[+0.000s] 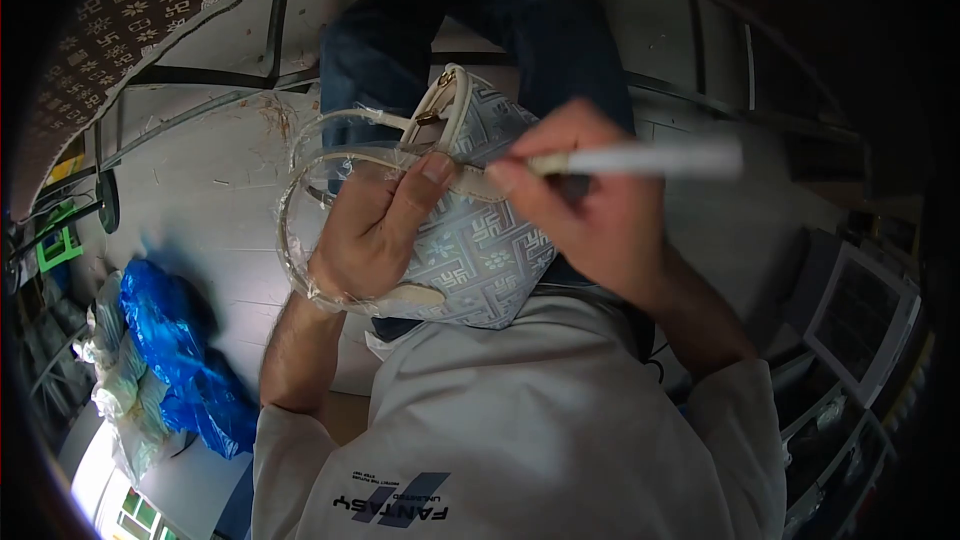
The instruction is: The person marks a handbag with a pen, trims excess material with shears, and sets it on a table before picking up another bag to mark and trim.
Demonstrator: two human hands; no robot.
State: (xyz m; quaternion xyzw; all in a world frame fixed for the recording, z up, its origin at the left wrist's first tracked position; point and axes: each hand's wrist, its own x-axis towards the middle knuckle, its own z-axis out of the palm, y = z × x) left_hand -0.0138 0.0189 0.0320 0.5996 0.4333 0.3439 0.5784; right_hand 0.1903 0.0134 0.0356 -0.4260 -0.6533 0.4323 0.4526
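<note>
A patterned handbag (490, 250), pale grey-blue with cream trim, rests tilted on the person's lap. My left hand (375, 225) is closed on its upper edge, with the thumb pressed near the base of a cream handle strap (478, 183). The looped handles (287, 215) have clear plastic wrap around them and arch out to the left. Between the fingers of my right hand (605, 215) is a white pen-like tool (650, 159), blurred by motion. Its tip end points left toward the strap base; whether it touches is hidden by the fingers. Gold-coloured metal fittings (428, 118) show near the bag's opening.
A blue plastic bag (180, 360) and pale plastic wrapping (115, 370) lie at the left. Metal bars (275, 30) cross beyond the knees, below a brown patterned cloth (140, 10). A white-framed panel (860, 315) stands at the right. Scraps lie on the floor (215, 190).
</note>
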